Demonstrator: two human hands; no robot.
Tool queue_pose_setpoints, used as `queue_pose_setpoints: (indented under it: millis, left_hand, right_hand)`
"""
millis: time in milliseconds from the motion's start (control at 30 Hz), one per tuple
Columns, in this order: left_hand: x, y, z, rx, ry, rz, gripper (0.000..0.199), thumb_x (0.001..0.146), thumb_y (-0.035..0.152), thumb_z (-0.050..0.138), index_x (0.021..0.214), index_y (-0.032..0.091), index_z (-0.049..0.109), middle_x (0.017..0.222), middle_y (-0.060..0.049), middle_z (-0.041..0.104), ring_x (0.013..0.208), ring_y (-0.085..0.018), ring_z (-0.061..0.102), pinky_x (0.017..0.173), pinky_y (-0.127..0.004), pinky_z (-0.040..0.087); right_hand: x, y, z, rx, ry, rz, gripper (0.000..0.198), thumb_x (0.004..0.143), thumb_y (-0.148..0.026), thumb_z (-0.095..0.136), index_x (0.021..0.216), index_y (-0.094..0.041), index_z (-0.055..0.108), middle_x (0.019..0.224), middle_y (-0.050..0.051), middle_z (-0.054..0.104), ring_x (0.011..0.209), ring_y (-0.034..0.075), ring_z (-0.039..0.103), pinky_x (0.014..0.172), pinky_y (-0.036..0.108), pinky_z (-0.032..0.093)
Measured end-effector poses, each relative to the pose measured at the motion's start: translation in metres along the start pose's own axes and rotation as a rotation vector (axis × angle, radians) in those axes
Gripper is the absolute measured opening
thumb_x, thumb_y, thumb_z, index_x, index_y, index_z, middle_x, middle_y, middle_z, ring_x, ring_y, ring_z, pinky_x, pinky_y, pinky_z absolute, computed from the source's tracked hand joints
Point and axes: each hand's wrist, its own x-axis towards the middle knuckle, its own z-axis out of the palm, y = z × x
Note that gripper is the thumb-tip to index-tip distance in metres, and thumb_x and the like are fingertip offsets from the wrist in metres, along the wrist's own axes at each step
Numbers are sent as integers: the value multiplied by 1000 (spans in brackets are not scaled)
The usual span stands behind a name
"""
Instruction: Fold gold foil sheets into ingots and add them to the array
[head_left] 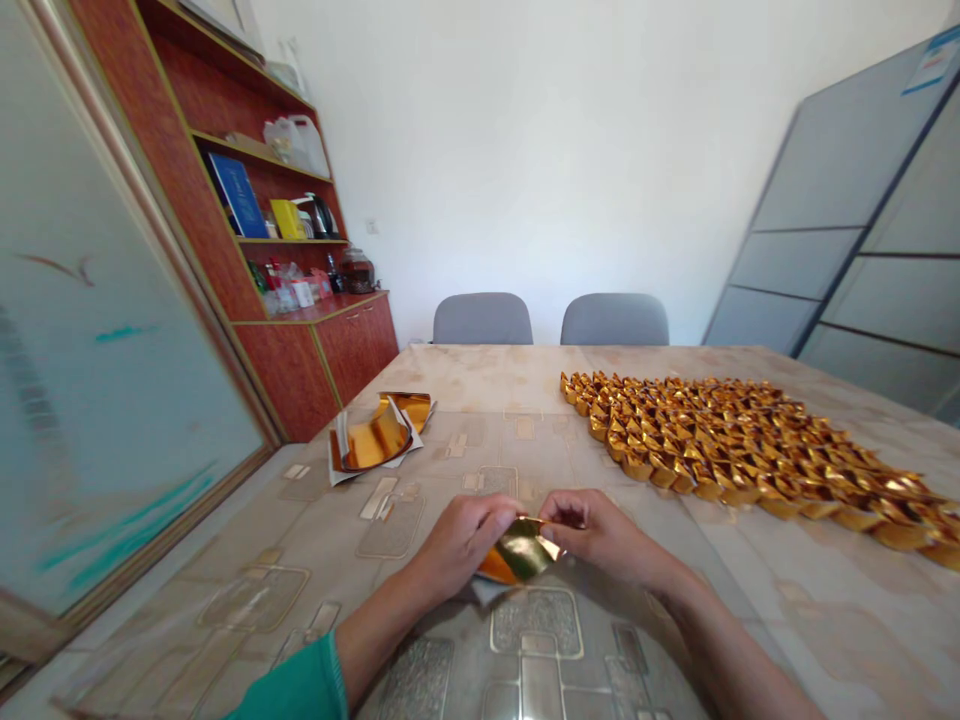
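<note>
A sheet of gold foil paper (526, 556), with a pale underside showing at its lower left corner, is held between my two hands above the table. My left hand (469, 540) is closed on its left side, thumb on top. At the upper right corner, my right hand (592, 535) pinches the sheet between thumb and fingers. The paper bends in a curve between them. Beyond my left hand lies a small stack of curled gold foil sheets (375, 440) with white backs. To the right stand rows of folded gold paper ingots (705, 440).
A patterned clear cover lies over the table (465, 640). Two grey chairs (483, 318) stand at its far side. A red-brown shelf unit (285, 350) with bottles, a kettle and boxes is at the left, beside a sliding door (97, 350). A grey cabinet (817, 200) stands at the right.
</note>
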Motion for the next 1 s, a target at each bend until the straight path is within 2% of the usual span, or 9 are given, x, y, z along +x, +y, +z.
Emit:
queue_pose_setpoints:
  millis: [100, 200, 333, 400, 533, 667, 867, 1000]
  left_hand:
    - [-2, 0, -10, -203, 100, 1, 43, 93, 48, 39, 112, 17, 63, 103, -7, 69, 93, -21, 62, 82, -31, 47]
    - [-5, 1, -21, -256, 83, 48, 48, 83, 52, 55, 116, 19, 59, 111, -8, 66, 100, -24, 60, 89, -36, 47]
    - [-12, 5, -27, -229, -8, 100, 54, 78, 39, 66, 127, 22, 53, 126, -8, 60, 115, -25, 54, 100, -39, 41]
    - [-14, 7, -24, -148, -17, 99, 49, 78, 28, 66, 125, 23, 55, 122, -6, 62, 111, -22, 57, 97, -37, 43]
    - [-15, 6, -11, 112, -93, 140, 15, 82, 17, 63, 96, 20, 67, 100, -3, 66, 96, -18, 60, 87, -30, 46]
    - [-17, 4, -5, 237, -185, 220, 13, 87, 15, 58, 94, 20, 68, 98, -2, 66, 94, -16, 59, 85, -27, 46]
    - [-24, 10, 1, 433, -172, 360, 15, 90, 22, 57, 102, 19, 65, 101, -6, 65, 93, -20, 58, 85, -33, 46]
    - [-29, 9, 9, 553, -148, 431, 20, 97, 21, 44, 103, 18, 63, 92, -6, 65, 83, -18, 57, 77, -31, 49]
  right_hand:
    - [-1, -2, -7, 48, 104, -28, 23, 85, -43, 57, 75, -22, 59, 66, 0, 59, 62, 16, 52, 57, 26, 41]
    - [-3, -8, -13, 42, 180, -93, 23, 86, -41, 57, 74, -21, 58, 67, 0, 59, 62, 16, 53, 59, 27, 40]
    - [-10, -14, -17, -125, 259, -159, 23, 90, -36, 54, 74, -20, 59, 67, 1, 59, 63, 16, 53, 58, 27, 39]
    - [-16, -16, -20, -269, 267, -220, 21, 92, -30, 53, 76, -20, 60, 71, 2, 61, 67, 17, 55, 61, 28, 40]
    - [-28, -14, -20, -644, 116, -346, 19, 96, -22, 50, 84, -21, 65, 79, 3, 64, 78, 19, 56, 71, 31, 40]
    - [-38, -8, -12, -874, -10, -364, 18, 98, -23, 50, 86, -22, 64, 83, 3, 65, 81, 20, 54, 75, 34, 37]
    - [-43, -2, -4, -848, -142, -312, 13, 97, -19, 47, 90, -21, 59, 90, 2, 63, 84, 19, 52, 79, 35, 36]
    - [-43, -7, -5, -798, -176, -265, 10, 95, -28, 54, 89, -21, 58, 90, 2, 62, 85, 19, 52, 81, 35, 35]
